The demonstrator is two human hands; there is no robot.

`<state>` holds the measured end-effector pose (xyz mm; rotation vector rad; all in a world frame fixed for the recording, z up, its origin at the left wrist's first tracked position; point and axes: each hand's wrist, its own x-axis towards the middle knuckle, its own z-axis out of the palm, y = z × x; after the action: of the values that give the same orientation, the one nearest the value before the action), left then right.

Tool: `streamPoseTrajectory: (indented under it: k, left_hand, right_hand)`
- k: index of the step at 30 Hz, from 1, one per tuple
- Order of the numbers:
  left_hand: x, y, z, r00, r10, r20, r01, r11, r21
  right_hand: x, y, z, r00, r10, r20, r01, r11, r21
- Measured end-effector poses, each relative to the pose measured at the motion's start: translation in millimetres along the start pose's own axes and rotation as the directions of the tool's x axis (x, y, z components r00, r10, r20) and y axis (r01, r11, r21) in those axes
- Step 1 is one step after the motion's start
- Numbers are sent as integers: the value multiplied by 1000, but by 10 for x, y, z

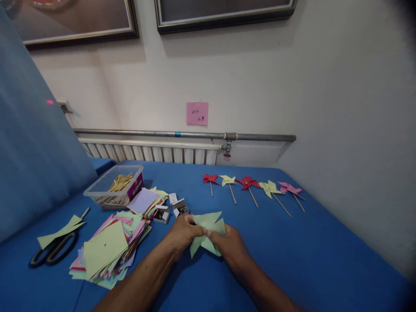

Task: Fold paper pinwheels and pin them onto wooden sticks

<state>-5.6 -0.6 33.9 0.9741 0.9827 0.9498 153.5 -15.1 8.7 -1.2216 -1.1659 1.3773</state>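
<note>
Between my two hands is a pale green paper pinwheel (211, 220), its pointed blades spreading up and down around the middle. My left hand (183, 234) grips it from the left, thumb pressed at the centre. From the right my right hand (232, 247) pinches it, with its thumb meeting the left one at the centre. Whatever lies under the thumbs is hidden. Just behind my left hand stand small white boxes (161, 215) with dark metal pins inside.
Left are a stack of coloured paper squares (105, 249), black-handled scissors (60, 249) under green paper scraps (61, 230), and a clear plastic tub (94, 190) of wooden sticks. Several finished pinwheels on sticks, one a red pinwheel (248, 183), lie at the back right of the blue table (308, 260).
</note>
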Motion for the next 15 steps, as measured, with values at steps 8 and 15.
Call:
streamPoseTrajectory:
  k: [8, 15]
  left_hand:
    - [66, -82, -55, 999, 46, -21, -44, 997, 63]
    - [59, -63, -66, 998, 54, 14, -55, 993, 108]
  right_hand:
    - [5, 2, -19, 999, 14, 44, -18, 997, 75]
    - [24, 31, -32, 997, 14, 72, -19, 998, 65]
